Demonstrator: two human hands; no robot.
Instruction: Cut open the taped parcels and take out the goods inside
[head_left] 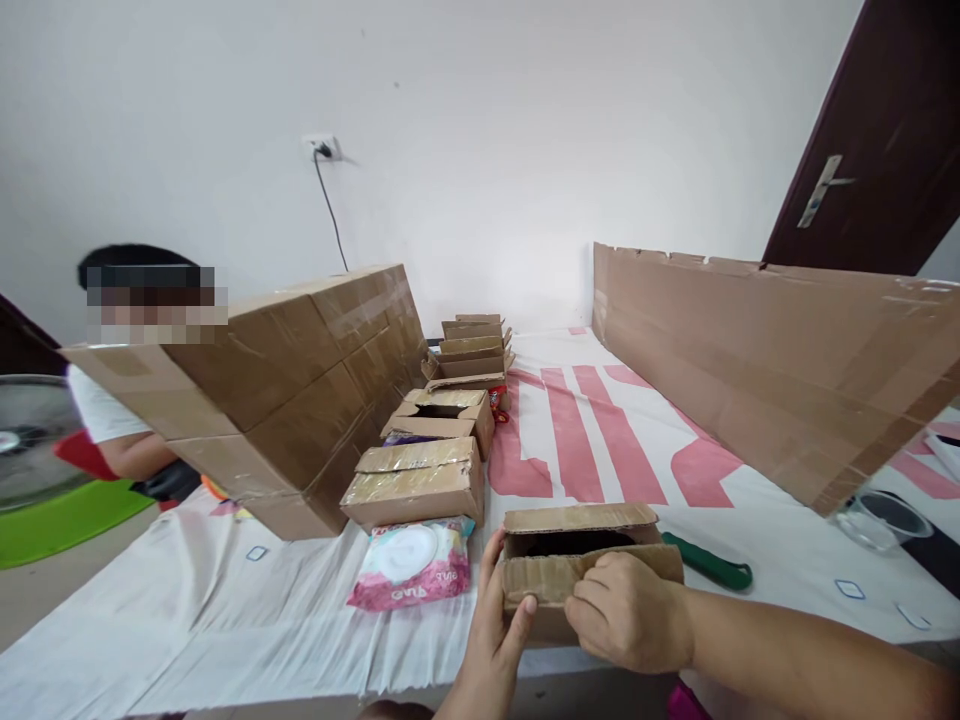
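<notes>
A small cardboard box [581, 519] stands at the table's front edge with its top flaps parted and a dark gap between them. My left hand [496, 610] grips its left side, thumb on the front and fingers along the side wall. Curled over the front flap [664, 562] is my right hand [630, 612], its fingers closed on the cardboard edge. Just behind the box, on the right, lies a green handle [712, 562]; its far end is hidden by the box. A pink and white wet wipes pack [411, 562] rests to the left.
Several cardboard boxes [420, 480] line up towards the wall. A taped cardboard stack [322, 400] rises on the left and a tall cardboard panel [750, 360] on the right. A clear plastic container [885, 522] sits at the right. Beyond the stack sits another person [112, 420] beside a fan [30, 440].
</notes>
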